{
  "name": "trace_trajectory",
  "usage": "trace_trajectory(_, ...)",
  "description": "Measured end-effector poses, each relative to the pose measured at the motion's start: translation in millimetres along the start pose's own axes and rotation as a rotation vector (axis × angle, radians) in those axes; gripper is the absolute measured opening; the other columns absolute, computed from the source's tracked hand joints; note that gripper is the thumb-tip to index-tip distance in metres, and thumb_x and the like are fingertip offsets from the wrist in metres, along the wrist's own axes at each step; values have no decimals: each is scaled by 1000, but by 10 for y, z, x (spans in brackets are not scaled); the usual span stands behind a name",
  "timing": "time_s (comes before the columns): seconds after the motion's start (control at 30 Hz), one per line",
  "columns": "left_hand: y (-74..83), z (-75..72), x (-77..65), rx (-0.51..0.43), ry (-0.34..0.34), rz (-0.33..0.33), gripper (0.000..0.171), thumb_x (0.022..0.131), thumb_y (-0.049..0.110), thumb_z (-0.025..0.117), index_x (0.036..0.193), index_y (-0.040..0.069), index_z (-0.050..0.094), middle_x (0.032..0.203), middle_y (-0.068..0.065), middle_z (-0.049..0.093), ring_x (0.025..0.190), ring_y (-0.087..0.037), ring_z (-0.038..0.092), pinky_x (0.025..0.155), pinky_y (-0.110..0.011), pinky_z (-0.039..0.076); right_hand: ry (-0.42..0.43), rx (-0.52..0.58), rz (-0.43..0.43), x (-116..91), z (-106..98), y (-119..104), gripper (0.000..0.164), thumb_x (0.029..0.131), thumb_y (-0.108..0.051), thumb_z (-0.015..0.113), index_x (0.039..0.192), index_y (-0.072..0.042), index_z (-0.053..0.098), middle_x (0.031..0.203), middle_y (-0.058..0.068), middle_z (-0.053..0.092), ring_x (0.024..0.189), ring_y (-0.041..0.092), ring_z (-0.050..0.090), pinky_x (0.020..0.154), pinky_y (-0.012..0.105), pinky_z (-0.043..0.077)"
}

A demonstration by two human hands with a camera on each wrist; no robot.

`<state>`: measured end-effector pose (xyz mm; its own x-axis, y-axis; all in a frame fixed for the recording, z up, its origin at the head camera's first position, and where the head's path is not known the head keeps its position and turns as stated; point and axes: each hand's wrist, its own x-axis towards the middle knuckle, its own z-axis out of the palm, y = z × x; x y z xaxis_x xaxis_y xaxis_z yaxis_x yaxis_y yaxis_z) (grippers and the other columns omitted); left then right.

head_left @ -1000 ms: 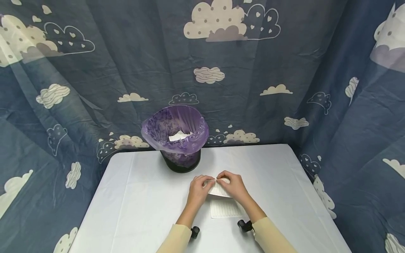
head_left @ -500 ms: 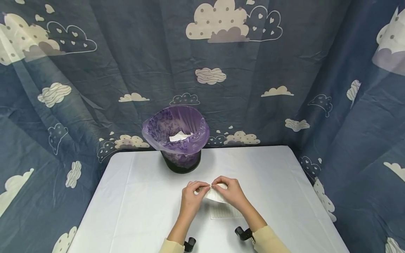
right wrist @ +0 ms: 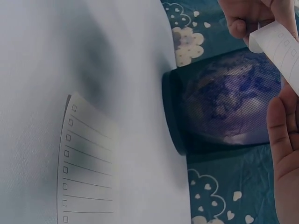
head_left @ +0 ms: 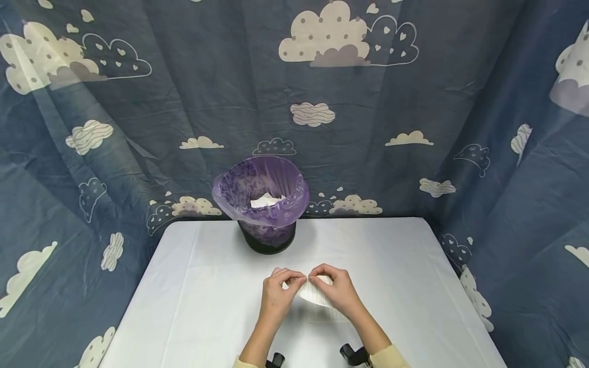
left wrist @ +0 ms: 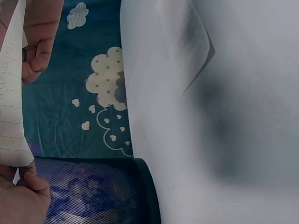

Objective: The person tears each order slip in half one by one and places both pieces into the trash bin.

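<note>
Both hands hold a lined sheet of paper (head_left: 317, 295) with small checkboxes above the table. The left hand (head_left: 277, 296) pinches its upper edge between thumb and index finger. Close beside it, the right hand (head_left: 339, 292) pinches the same edge, with the fingertips of both hands nearly meeting. The held sheet (left wrist: 10, 107) curves between the two hands in the left wrist view. Beneath it on the table lies a second lined sheet with checkboxes (right wrist: 88, 163), its edge slightly raised. In the head view the held sheet and right hand hide most of it.
A black mesh bin (head_left: 269, 244) with a purple bag liner (head_left: 290, 207) stands at the table's back edge, left of centre. White paper (head_left: 266, 201) lies inside. A white cloth covers the table (head_left: 221, 306). Dark blue cloud-patterned curtains (head_left: 239, 87) surround it.
Both hands have moved a little to the left and toward the person, still pinching the sheet. It now covers more of the lower sheet. The head view has shifted slightly.
</note>
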<state>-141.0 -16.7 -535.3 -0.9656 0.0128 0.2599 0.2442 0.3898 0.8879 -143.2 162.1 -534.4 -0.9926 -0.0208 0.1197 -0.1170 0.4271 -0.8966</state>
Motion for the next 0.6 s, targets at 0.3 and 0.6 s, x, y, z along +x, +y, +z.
trace_trajectory(0.3, 78, -27, 22, -7, -8, 57, 5, 86, 22, 88, 88, 19, 85, 78, 8, 75, 76, -5, 54, 70, -19, 46, -9, 39, -8, -11, -50, -47, 6, 95, -13, 79, 90, -16, 77, 92, -3, 79, 96, 7, 69, 98, 41, 53)
trace_trajectory(0.6, 135, -37, 15, -37, -7, 67, 5, 86, 21, 87, 88, 17, 85, 78, 7, 75, 77, -6, 55, 70, -18, 46, -24, 80, 3, -36, -76, -74, 5, 97, -16, 78, 93, -13, 77, 97, -1, 79, 101, 10, 69, 103, 49, 52)
